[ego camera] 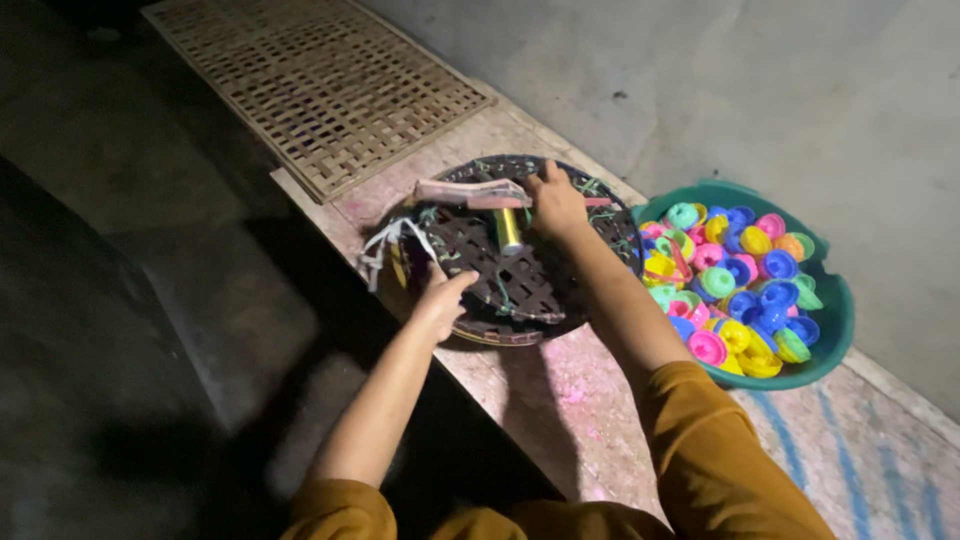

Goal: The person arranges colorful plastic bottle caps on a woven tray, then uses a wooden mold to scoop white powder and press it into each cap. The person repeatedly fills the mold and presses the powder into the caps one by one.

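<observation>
Hands at a dark round woven tray, with a full basin of coloured plastic pieces to its right

The left hand [440,295] rests on the near left rim of the round woven tray [520,290], fingers loosely spread and holding nothing; the right hand [556,203] has its grip narrowed on a flat pinkish strip [470,193] lying across the far side of the tray. A small yellow-green cylinder [509,230] stands mid-tray, and white cords [385,245] trail off its left edge. As I judge it, the work is at an early stage: the tray carries no coloured pieces, while the green basin [835,320] on the right of the desk [560,400] is heaped with pink, blue, yellow and green cup-shaped pieces [735,275]. A flat bamboo lattice mat [320,85] lies at the far left.
</observation>
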